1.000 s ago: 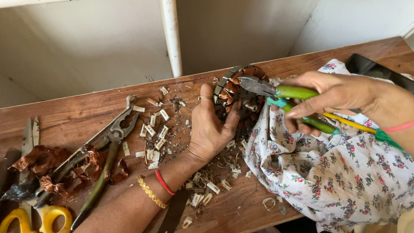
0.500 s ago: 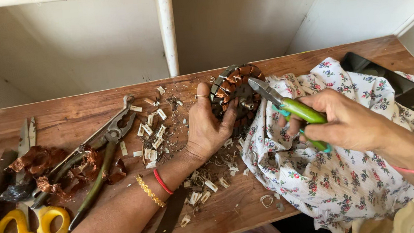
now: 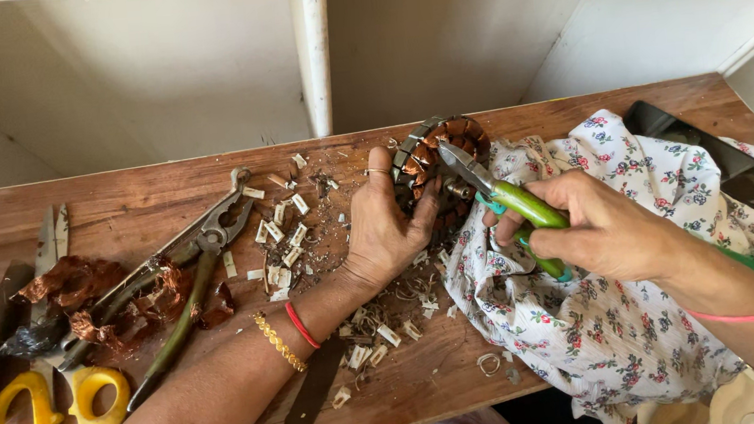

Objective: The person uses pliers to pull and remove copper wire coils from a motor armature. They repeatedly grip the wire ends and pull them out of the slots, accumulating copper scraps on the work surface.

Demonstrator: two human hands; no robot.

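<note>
We see round motor stator (image 3: 444,147) near desk's (image 3: 122,207) far edge, left hand (image 3: 387,225) clasping it. Right hand (image 3: 601,224) squeezes green-handled cutters (image 3: 507,196), blades at windings. Big pliers (image 3: 190,256), yellow scissors (image 3: 44,409) toward left edge.

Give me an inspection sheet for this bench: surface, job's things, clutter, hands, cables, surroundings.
Surface: brown wooden bench, worn, strewn with scraps.
Job's things: round motor stator with copper windings, stood on edge; green-handled snips, blades at the windings.
Clutter: small pale insulation scraps; torn copper wire clumps; large grey pliers; yellow-handled scissors; black flat device on white floral cloth.
Hands: left hand grips the stator; right hand closed round the snips' handles.
Cables: nothing seen.
Surroundings: white wall panels with a white post behind the bench.
</note>
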